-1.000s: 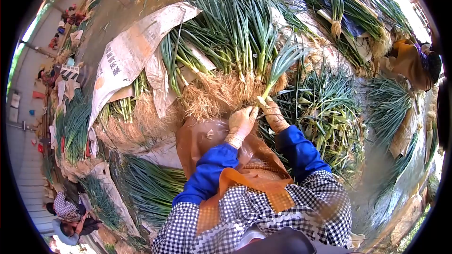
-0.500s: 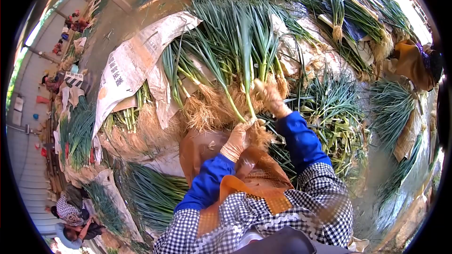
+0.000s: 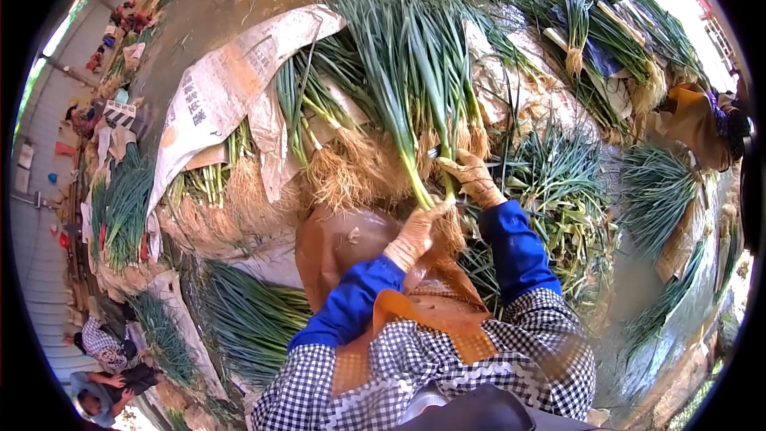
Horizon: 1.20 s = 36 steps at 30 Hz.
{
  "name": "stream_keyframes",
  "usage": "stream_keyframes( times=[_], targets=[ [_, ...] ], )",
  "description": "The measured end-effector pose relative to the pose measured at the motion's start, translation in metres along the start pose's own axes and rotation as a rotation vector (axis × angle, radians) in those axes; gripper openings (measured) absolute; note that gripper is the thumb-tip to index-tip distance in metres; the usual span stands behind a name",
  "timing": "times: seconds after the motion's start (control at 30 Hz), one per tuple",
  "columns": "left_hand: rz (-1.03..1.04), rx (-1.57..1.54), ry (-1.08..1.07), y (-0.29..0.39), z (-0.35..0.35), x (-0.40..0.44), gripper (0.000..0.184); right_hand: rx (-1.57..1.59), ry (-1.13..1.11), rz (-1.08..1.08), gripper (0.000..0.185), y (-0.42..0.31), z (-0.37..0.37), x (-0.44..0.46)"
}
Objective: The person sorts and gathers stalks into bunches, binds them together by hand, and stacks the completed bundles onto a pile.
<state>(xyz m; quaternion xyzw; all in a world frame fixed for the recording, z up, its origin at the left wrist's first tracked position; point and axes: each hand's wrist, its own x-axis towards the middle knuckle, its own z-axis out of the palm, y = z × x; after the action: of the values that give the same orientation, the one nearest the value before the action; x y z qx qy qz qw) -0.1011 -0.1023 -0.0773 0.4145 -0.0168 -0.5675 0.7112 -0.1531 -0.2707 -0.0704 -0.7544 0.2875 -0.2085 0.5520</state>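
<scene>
My left hand [image 3: 415,233] is closed around the lower stems of a few long green onions [image 3: 413,164], just above their roots. The stems meet in a V at this hand, and their leaves fan out away from me. My right hand [image 3: 472,177] has its fingers curled against the right-hand stem, a little above my left hand. Stringy tan roots [image 3: 451,230] hang below my grip. Behind the held stems, more green onions with bushy roots [image 3: 339,172] lie in a row, leaves pointing away.
A printed white sack [image 3: 215,88] partly covers onions at left. Cut leaves [image 3: 562,227] are heaped to the right. My orange-brown apron [image 3: 343,251] covers my lap. Loose greens [image 3: 251,315] lie at lower left. Other people [image 3: 112,391] sit far left, and onion bundles [image 3: 630,48] lie at upper right.
My right hand, blurred and apart from the stems before, is now against the right-hand stem. My left hand has shifted slightly right, and the held leaves stand closer together.
</scene>
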Motion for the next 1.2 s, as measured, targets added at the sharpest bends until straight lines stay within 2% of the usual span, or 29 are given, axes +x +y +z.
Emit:
stream_keyframes(
  times=[0.07, 0.1, 0.13, 0.17, 0.2, 0.27, 0.3, 0.33, 0.37, 0.4, 0.43, 0.47, 0.53, 0.57, 0.6, 0.63, 0.67, 0.7, 0.73, 0.8, 0.83, 0.87, 0.9, 0.93, 0.97, 1.0, 1.07, 1.13, 1.2],
  targets=[
    [-0.151, -0.138, -0.035, -0.015, 0.016, -0.012, 0.018, 0.046, 0.006, 0.093, 0.022, 0.015, 0.019, -0.017],
    [-0.097, -0.105, 0.049, -0.031, 0.003, -0.002, 0.018, -0.374, 0.083, -0.159, 0.020, 0.030, 0.017, -0.028],
    [-0.142, -0.078, 0.113, -0.031, -0.001, -0.004, 0.016, -0.793, 0.157, -0.414, 0.018, 0.018, 0.015, -0.041],
    [-0.080, -0.078, 0.117, -0.030, -0.002, -0.005, 0.018, -0.311, 0.087, -0.062, 0.014, 0.023, 0.016, -0.046],
    [-0.015, -0.079, 0.122, -0.029, -0.004, -0.004, 0.019, 0.347, 0.025, -0.030, 0.012, 0.025, 0.020, -0.057],
    [0.075, -0.098, 0.053, -0.039, -0.016, 0.013, 0.025, 0.172, -0.026, -0.004, 0.012, -0.005, 0.001, -0.079],
    [0.142, 0.010, 0.031, -0.041, -0.014, 0.014, 0.028, 0.432, 0.089, 0.077, 0.014, -0.014, 0.004, -0.090],
    [0.210, 0.119, 0.009, -0.042, -0.013, 0.016, 0.030, 0.842, 0.018, 0.153, 0.015, -0.020, -0.006, -0.098],
    [0.152, 0.098, 0.028, -0.038, -0.014, 0.018, 0.031, 0.639, 0.088, 0.081, 0.014, -0.015, -0.008, -0.104],
    [0.178, 0.382, 0.071, -0.036, -0.018, 0.024, 0.032, 0.436, 0.158, 0.008, 0.014, -0.010, -0.008, -0.111],
    [0.144, 0.198, 0.062, -0.035, -0.023, 0.024, 0.031, 0.600, 0.182, 0.242, 0.012, -0.068, -0.018, -0.121],
    [0.112, 0.016, 0.051, -0.031, -0.027, 0.025, 0.029, 0.504, 0.323, 0.089, 0.017, -0.070, -0.022, -0.122],
    [0.087, -0.088, -0.019, -0.015, -0.007, 0.008, 0.024, 0.552, 0.282, 0.246, 0.024, -0.078, -0.047, -0.128],
    [-0.159, -0.294, -0.020, -0.005, 0.010, -0.005, 0.023, 0.399, 0.226, 0.271, 0.028, -0.084, -0.052, -0.124],
    [-0.403, -0.500, -0.025, -0.001, 0.020, -0.010, 0.022, 0.437, 0.176, 0.303, 0.023, -0.080, -0.050, -0.122],
    [-0.300, -0.452, -0.129, -0.014, 0.021, -0.011, 0.022, 0.450, 0.165, 0.276, 0.020, -0.073, -0.041, -0.119],
    [-0.406, -0.336, -0.172, -0.015, 0.023, -0.014, 0.021, 0.464, 0.152, 0.249, 0.017, -0.063, -0.028, -0.116],
    [-0.278, -0.207, -0.117, -0.028, 0.023, -0.016, 0.021, 0.667, 0.091, 0.290, 0.013, -0.051, -0.017, -0.114],
    [-0.150, -0.079, -0.057, -0.041, 0.019, -0.015, 0.021, 0.629, 0.093, 0.249, 0.012, -0.043, -0.006, -0.115],
    [-0.073, -0.005, -0.005, -0.047, 0.000, -0.007, 0.022, 0.476, 0.175, 0.205, 0.013, -0.061, -0.006, -0.122],
    [-0.003, 0.084, 0.038, -0.045, -0.010, -0.003, 0.023, 0.423, 0.282, 0.272, 0.019, -0.075, -0.015, -0.124],
    [0.035, 0.127, 0.099, -0.041, -0.015, 0.001, 0.023, 0.459, 0.480, 0.112, 0.025, -0.069, -0.024, -0.126],
    [0.045, 0.077, 0.122, -0.039, -0.020, 0.000, 0.023, 0.321, 0.585, -0.112, 0.027, -0.079, -0.046, -0.123],
    [0.060, 0.030, 0.135, -0.036, -0.022, 0.001, 0.022, 0.377, 0.630, 0.043, 0.026, -0.074, -0.075, -0.124],
    [0.108, 0.009, 0.121, -0.039, -0.020, 0.003, 0.020, -0.298, 0.620, -0.212, 0.035, -0.039, -0.105, -0.114],
    [0.103, 0.013, 0.112, -0.038, -0.018, 0.002, 0.020, -0.054, 0.481, 0.195, 0.035, -0.035, -0.112, -0.105],
    [-0.012, -0.054, 0.034, -0.034, -0.012, -0.004, 0.021, -1.203, 0.031, 0.506, 0.042, 0.026, -0.117, -0.081],
    [-0.057, -0.064, -0.032, -0.021, -0.002, -0.015, 0.024, -1.142, -0.378, 0.425, 0.049, 0.014, -0.097, -0.052],
    [-0.033, -0.026, -0.061, -0.037, -0.020, -0.009, 0.027, -0.440, -0.010, -0.189, 0.053, 0.019, -0.049, -0.033]
  ],
)
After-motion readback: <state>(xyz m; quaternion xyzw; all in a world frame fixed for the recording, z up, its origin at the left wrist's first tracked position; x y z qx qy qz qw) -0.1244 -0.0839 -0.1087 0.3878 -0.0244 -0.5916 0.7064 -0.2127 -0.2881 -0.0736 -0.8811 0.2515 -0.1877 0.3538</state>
